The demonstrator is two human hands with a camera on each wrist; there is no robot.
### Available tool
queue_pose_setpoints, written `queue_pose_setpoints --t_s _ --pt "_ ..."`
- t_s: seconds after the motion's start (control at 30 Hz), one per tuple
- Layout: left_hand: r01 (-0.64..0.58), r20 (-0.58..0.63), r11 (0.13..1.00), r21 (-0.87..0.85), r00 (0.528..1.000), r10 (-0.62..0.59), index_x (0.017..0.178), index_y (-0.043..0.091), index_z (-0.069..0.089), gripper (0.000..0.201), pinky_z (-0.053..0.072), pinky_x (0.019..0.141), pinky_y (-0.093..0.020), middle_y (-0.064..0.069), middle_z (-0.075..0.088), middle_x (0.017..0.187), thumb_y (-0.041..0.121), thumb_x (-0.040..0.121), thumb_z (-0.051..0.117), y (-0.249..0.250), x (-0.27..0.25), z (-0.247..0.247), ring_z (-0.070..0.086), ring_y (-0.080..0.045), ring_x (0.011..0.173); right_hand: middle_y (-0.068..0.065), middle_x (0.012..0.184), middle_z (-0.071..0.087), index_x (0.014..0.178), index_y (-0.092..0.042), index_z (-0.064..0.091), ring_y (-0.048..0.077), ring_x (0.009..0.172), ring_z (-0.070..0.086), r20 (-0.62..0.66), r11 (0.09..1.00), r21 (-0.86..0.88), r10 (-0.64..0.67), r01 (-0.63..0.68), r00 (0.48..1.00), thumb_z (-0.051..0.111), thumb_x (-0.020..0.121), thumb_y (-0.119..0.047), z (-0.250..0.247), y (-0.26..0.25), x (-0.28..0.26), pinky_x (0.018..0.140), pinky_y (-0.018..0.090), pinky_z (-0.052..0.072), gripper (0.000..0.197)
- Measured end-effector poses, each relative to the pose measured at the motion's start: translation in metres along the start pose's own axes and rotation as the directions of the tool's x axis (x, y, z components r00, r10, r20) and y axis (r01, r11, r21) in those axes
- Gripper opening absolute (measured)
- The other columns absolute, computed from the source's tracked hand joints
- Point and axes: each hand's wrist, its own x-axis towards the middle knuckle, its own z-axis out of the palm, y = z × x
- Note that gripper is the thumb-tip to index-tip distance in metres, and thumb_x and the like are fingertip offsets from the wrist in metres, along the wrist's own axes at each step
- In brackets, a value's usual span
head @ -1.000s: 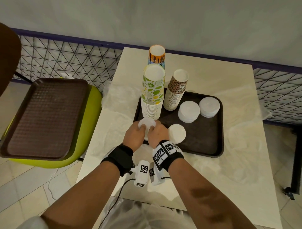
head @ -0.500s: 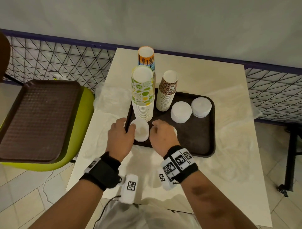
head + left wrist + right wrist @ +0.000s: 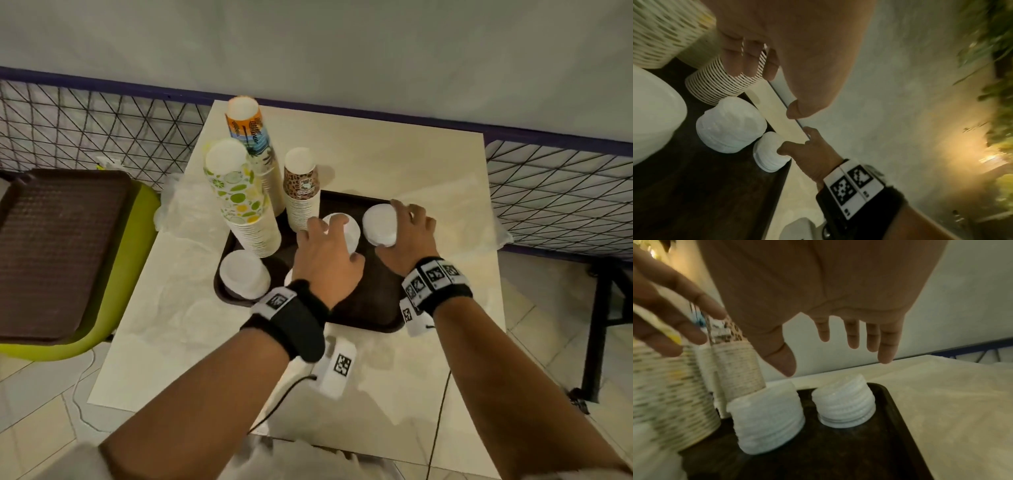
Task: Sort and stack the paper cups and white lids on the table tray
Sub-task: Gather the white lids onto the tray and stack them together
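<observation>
- Three stacks of paper cups crowded the far left of the dark tray: a lime-print stack, an orange-print stack behind it and a leopard-print stack just beside the left hand.
- A second tray lay on a green chair left of the table.
- Bare tray showed along the near right; a low lid stack sat at the near-left corner.
- The left hand's fingers spread loosely above the middle lid stack, gripping nothing.
- The right hand hung with fingers straight over the right lid stack; whether it touched the stack was unclear.
</observation>
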Motion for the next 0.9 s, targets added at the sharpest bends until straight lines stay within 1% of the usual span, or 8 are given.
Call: queue_pose_setpoints --t_s 0.13,0.3,0.37,0.47,0.57,0.73,0.83,0.9 --pt "0.073 0.123 0.986 0.153 0.988 -0.092 0.151 0.022 0.037 0.063 0.045 0.107 -0.049 -0.014 0.031 0.153 0.039 0.096 0.062 0.010 0.034 0.022 0.035 -0.043 0.137 0.009 0.159 0.019 0.156 -0.036 0.016 0.041 0.140 0.025 0.129 0.972 -0.216 -0.065 0.092 0.990 0.079 0.071 -0.044 0.013 0.009 0.036 0.107 0.056 0.042 0.106" --pt "0.065 0.174 0.953 0.296 0.977 -0.121 0.152 0.016 0.038 0.060 0.045 0.109 -0.050 -0.014 0.032 0.157 0.037 0.100 0.057 0.002 0.056 0.044 0.035 -0.041 0.140 0.011 0.158 0.020 0.155 -0.045 0.016 0.044 0.138 0.028 0.189 0.935 -0.299 -0.139 0.192 0.972 0.081 0.072 -0.051 0.027 0.017 0.064 0.107 0.057 0.041 0.105" --pt "0.074 0.174 0.951 0.300 0.976 -0.130 0.151 0.015 0.040 0.055 0.045 0.109 -0.049 -0.012 0.036 0.156 0.034 0.101 0.054 -0.002 0.061 0.050 0.037 -0.039 0.139 0.013 0.154 0.024 0.154 -0.045 0.020 0.045 0.135 0.030 0.200 0.923 -0.320 -0.157 0.216 0.967 0.080 0.075 -0.048 0.032 0.019 0.070 0.106 0.055 0.043 0.099" --pt "0.070 0.152 0.948 0.311 0.981 -0.123 0.149 0.016 0.043 0.050 0.046 0.107 -0.047 -0.010 0.040 0.152 0.028 0.102 0.054 -0.005 0.066 0.057 0.040 -0.036 0.137 0.016 0.148 0.024 0.151 -0.042 0.029 0.047 0.129 0.033 0.190 0.933 -0.305 -0.135 0.189 0.972 0.078 0.076 -0.046 0.039 0.022 0.072 0.105 0.054 0.044 0.090" --pt "0.073 0.124 0.945 0.320 0.985 -0.119 0.144 0.018 0.047 0.047 0.047 0.103 -0.046 -0.008 0.044 0.147 0.023 0.100 0.060 -0.005 0.072 0.060 0.043 -0.034 0.132 0.016 0.145 0.025 0.150 -0.039 0.030 0.048 0.128 0.035 0.167 0.939 -0.300 -0.124 0.170 0.978 0.077 0.073 -0.048 0.045 0.026 0.070 0.106 0.054 0.043 0.091" --pt "0.107 0.129 0.946 0.305 0.980 -0.152 0.140 0.019 0.051 0.047 0.048 0.103 -0.044 -0.012 0.039 0.144 0.019 0.096 0.067 -0.006 0.081 0.065 0.043 -0.036 0.128 0.017 0.141 0.036 0.151 -0.033 0.028 0.042 0.129 0.038 0.147 0.930 -0.314 -0.152 0.192 0.977 0.077 0.077 -0.046 0.053 0.030 0.064 0.107 0.053 0.040 0.090" --pt "0.150 0.123 0.950 0.276 0.974 -0.189 0.137 0.022 0.053 0.042 0.047 0.102 -0.041 -0.016 0.033 0.144 0.021 0.097 0.066 -0.007 0.083 0.067 0.044 -0.038 0.127 0.019 0.139 0.036 0.147 -0.032 0.031 0.044 0.126 0.039 0.182 0.931 -0.300 -0.157 0.207 0.971 0.081 0.070 -0.047 0.050 0.032 0.063 0.104 0.054 0.042 0.092" --pt "0.155 0.134 0.965 0.210 0.974 -0.185 0.135 0.022 0.056 0.037 0.049 0.098 -0.038 -0.015 0.035 0.141 0.021 0.099 0.064 -0.008 0.083 0.065 0.052 -0.036 0.120 0.019 0.138 0.035 0.145 -0.033 0.032 0.044 0.126 0.037 0.200 0.932 -0.294 -0.157 0.212 0.967 0.082 0.067 -0.047 0.047 0.034 0.060 0.103 0.054 0.042 0.094"
